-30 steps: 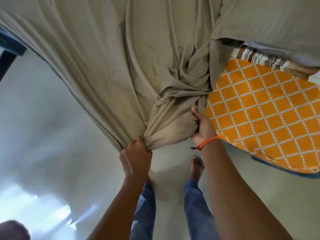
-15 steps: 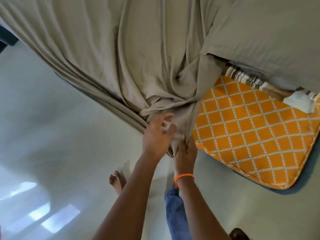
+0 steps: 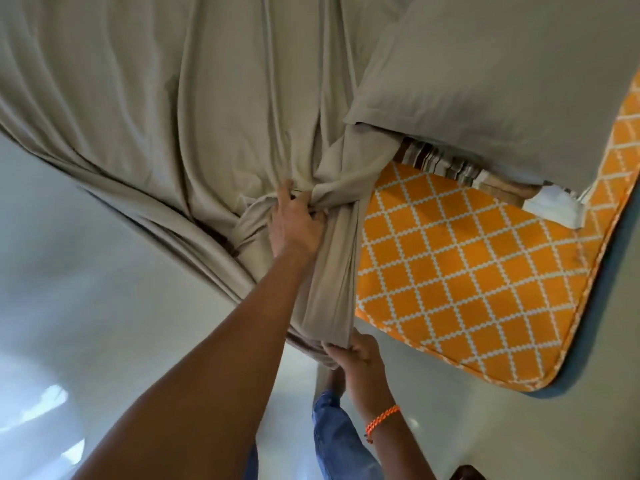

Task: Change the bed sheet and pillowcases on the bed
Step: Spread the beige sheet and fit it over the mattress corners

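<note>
From the head camera, the beige sheet (image 3: 145, 109) hangs bunched at the corner of the orange mattress (image 3: 467, 271). The left hand (image 3: 294, 226) grips the twisted knot of the sheet. The right hand (image 3: 360, 355) pinches the sheet's lower end. A pillow (image 3: 502, 81) lies on the mattress.

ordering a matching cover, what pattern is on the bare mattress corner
Orange with a white diamond lattice, on the mattress; seen in the head view.

Both hands (image 3: 298, 226) gripping bunched beige sheet (image 3: 173, 116)
</note>
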A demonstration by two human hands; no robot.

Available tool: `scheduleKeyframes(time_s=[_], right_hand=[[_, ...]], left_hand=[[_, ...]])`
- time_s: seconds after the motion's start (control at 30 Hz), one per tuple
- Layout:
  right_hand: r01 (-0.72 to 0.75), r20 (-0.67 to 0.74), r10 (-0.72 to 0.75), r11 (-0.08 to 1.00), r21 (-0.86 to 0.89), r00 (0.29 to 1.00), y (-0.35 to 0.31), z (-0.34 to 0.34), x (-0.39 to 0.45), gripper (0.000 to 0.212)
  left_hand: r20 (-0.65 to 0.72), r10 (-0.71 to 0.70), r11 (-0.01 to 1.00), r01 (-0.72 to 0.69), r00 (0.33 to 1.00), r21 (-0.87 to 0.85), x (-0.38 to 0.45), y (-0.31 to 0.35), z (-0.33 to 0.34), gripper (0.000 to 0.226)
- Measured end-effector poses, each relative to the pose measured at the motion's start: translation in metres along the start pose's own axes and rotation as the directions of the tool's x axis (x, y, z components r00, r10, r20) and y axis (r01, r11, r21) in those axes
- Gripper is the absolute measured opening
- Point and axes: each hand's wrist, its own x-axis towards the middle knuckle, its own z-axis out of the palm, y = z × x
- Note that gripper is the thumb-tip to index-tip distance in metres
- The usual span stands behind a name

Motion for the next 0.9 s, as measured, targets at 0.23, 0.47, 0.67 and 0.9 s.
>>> scheduleKeyframes(time_s=[0.23, 0.47, 0.67, 0.9], right_hand=[[0.577, 0.336, -0.479, 0.561, -0.593, 0.811, 0.006, 0.004, -0.020, 0.026], [0.712, 0.710, 0.064, -0.020, -0.702, 0.702, 0.043, -0.010, -0.005, 0.049], [0.065, -0.247, -0.277, 0.777, -0.626, 0.929, -0.011, -0.040, 0.097, 0.037], [-0.025, -0.295, 0.158, 0.912, 0.410, 0.942, -0.115, 0.000, 0.274, 0.049]], left_hand=[[-0.187, -0.247, 0.897, 0.152, 0.951, -0.415, 0.006, 0.033, 0.005, 0.024], [-0.262, -0.318, 0.893, 0.195, 0.911, -0.405, 0.023, 0.034, -0.004, 0.020], [-0.319, -0.338, 0.915, 0.231, 0.886, -0.331, 0.031, 0.026, -0.011, 0.025], [-0.328, -0.378, 0.878, 0.223, 0.866, -0.422, 0.029, 0.014, -0.006, 0.023]])
